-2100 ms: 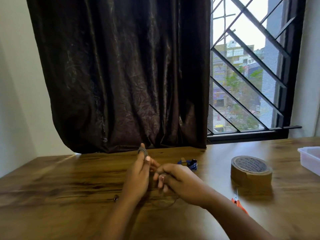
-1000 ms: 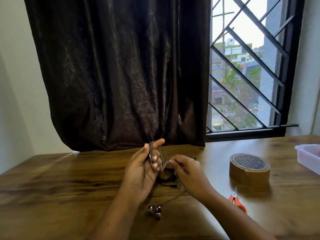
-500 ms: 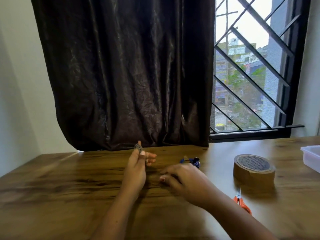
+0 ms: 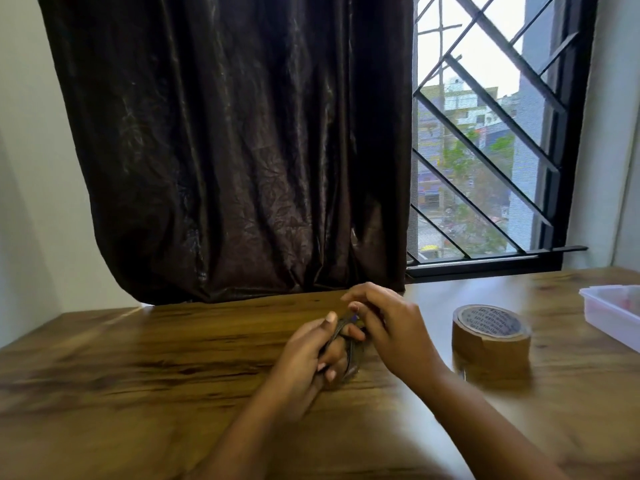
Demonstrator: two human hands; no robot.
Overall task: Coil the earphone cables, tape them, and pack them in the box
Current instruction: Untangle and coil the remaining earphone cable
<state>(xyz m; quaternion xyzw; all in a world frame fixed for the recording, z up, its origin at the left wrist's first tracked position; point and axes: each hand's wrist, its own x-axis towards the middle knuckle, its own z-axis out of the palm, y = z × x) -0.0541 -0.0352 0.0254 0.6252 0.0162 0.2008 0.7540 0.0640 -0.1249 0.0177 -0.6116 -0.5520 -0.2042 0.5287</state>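
My left hand [image 4: 308,358] is held over the middle of the wooden table [image 4: 138,368] with a dark earphone cable [image 4: 348,344] looped round its fingers. My right hand [image 4: 388,327] is just behind and to the right of it, fingers curled at the top of the coil, pinching the cable. The earbuds and plug are hidden by the hands. A roll of brown tape [image 4: 491,336] lies flat to the right. The edge of a clear plastic box [image 4: 613,313] shows at the far right.
A dark curtain [image 4: 235,150] hangs behind the table, and a barred window [image 4: 485,150] is at the right. The table's left part holds nothing visible.
My right hand has risen from the table to the top of the coil on my left hand. The blue item behind the hands and the scissors no longer show.
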